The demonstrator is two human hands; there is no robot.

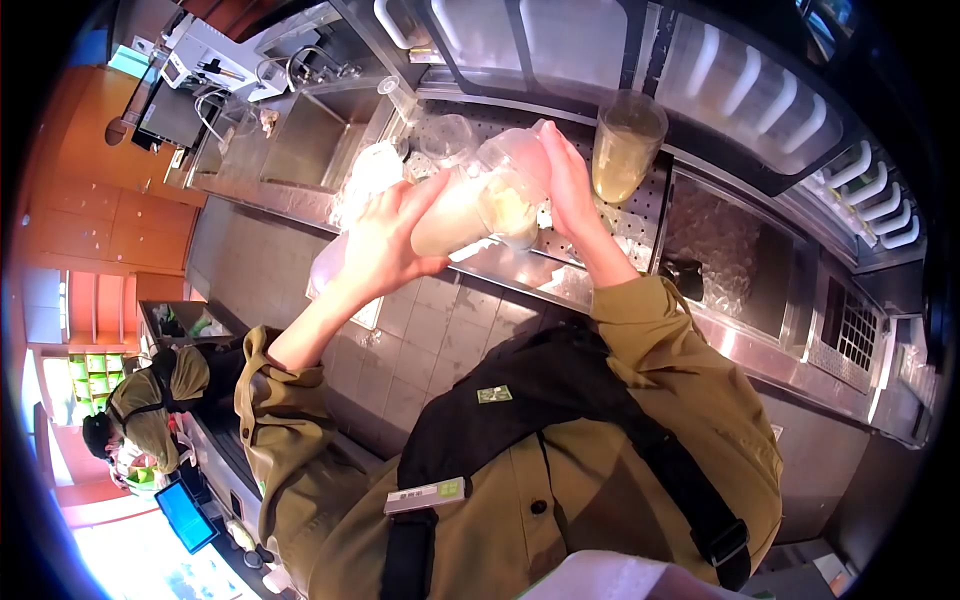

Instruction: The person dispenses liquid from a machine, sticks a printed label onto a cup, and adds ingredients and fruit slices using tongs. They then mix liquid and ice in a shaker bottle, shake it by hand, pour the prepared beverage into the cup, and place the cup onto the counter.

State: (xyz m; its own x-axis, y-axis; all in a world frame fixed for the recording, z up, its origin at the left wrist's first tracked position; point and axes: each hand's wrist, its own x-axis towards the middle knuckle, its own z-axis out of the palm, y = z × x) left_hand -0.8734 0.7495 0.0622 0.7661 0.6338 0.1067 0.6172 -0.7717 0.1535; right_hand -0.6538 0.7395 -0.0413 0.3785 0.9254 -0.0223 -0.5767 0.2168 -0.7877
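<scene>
A clear plastic shaker cup (462,218) lies tilted between my two hands, above the edge of the metal counter. Pale, milky contents and yellowish lumps show through its wall. My left hand (385,245) is closed around the lower left end. At the upper right end, my right hand (572,185) presses with its fingers close together. Just right of that hand stands a clear pitcher (628,150) of yellowish liquid. Behind the shaker cup is an upturned-looking clear cup (445,138). Below my left wrist, a rounded purplish thing (325,265) is partly hidden.
A perforated drip tray (560,107) lines the counter. To the right is an ice bin (710,240), to the left a steel sink (315,135). Lidded containers with white handles (745,85) line the back. Another person (150,400) is at the far left, beside a screen (187,515).
</scene>
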